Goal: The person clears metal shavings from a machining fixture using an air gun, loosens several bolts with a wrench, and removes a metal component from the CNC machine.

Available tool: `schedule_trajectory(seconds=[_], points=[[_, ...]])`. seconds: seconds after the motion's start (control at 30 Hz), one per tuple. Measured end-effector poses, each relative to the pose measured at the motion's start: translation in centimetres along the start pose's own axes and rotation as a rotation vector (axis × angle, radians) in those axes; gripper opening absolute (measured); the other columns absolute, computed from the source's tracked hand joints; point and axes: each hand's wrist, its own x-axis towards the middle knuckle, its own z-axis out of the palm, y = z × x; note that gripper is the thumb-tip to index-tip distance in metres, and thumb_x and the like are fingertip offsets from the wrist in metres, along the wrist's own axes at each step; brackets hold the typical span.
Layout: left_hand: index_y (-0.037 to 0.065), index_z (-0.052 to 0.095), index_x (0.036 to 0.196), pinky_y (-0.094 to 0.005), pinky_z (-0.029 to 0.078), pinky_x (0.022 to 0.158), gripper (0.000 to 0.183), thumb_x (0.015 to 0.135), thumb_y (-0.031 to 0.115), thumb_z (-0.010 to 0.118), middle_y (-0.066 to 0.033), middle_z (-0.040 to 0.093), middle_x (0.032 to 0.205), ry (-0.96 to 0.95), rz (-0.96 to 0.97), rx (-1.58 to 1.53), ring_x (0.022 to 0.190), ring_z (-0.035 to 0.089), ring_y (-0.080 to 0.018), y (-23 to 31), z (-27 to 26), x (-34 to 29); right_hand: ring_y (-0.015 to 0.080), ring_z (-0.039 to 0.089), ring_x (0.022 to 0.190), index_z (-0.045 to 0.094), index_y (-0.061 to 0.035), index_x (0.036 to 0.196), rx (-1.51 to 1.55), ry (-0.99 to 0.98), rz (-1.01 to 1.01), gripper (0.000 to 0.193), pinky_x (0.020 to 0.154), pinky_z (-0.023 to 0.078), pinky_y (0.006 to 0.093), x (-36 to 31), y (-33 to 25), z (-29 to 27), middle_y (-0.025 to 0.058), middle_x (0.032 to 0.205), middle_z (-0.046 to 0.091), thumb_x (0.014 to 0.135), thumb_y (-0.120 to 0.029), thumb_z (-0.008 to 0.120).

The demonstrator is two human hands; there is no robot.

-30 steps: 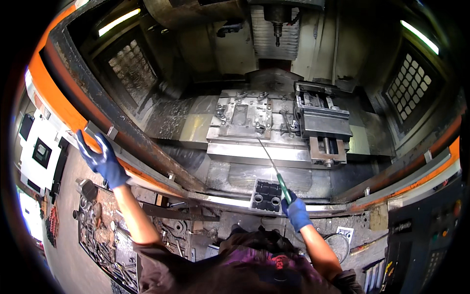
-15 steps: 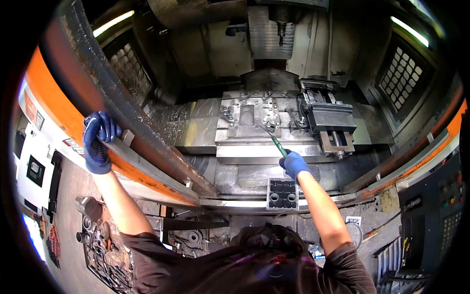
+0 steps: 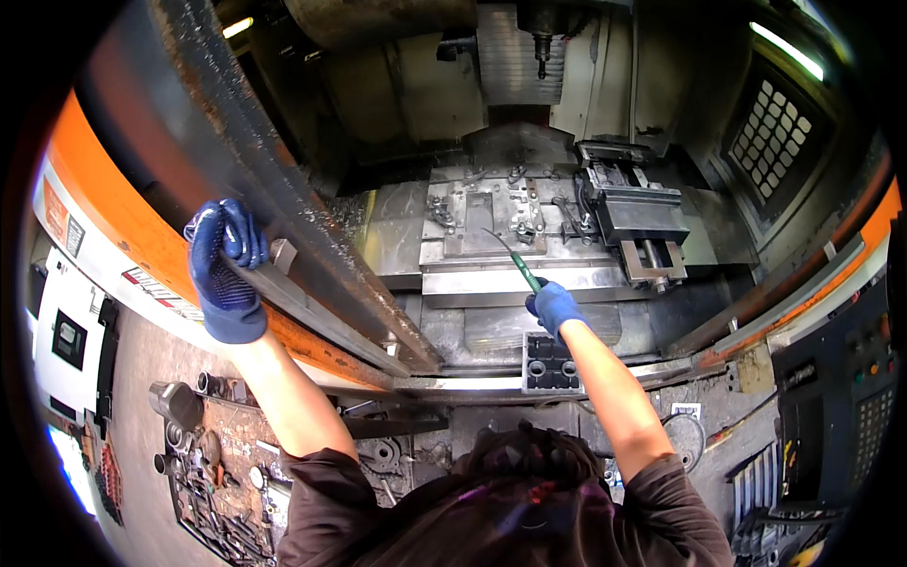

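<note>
My left hand [image 3: 227, 269], in a blue coated glove, is closed around the edge of the orange and dark sliding door [image 3: 312, 345] of a milling machine. My right hand [image 3: 555, 307], also gloved in blue, grips a green-handled tool [image 3: 525, 273] with a thin, slightly bent metal tip. That tip reaches over the front of a flat metal plate [image 3: 463, 244], clamped on the machine table [image 3: 529, 285]; contact cannot be made out. A pocket shows in the plate, with several clamps and bolts around it.
Right of the plate sits a machine vise [image 3: 642, 213]. The spindle [image 3: 542, 57] hangs above at the back. A black tray with round holes [image 3: 551, 364] rests at the front sill, below my right wrist. A control panel [image 3: 864, 397] stands right; a tool-covered bench [image 3: 222, 463] lies lower left.
My left hand and the door have shifted to the right, narrowing the opening. My right hand has moved slightly left and up, and the green-handled tool's tip now points further left.
</note>
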Motion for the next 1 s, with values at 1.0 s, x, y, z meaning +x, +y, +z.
schedule_trajectory(seconds=[1.0], points=[[0.006,0.048,0.064,-0.0261,0.039,0.051,0.031,0.091,0.019,0.053,-0.0038,0.046,0.057,-0.016,-0.178,0.057,0.05,0.046,-0.0134,-2.8,19.0,0.3,0.0378,0.063,0.089,0.052,-0.0267,0.127,-0.125,0.285,-0.011,0.043,0.079,0.05,0.0476,-5.0,5.9,4.0,0.0203,0.094,0.065,0.084,-0.027,0.052]])
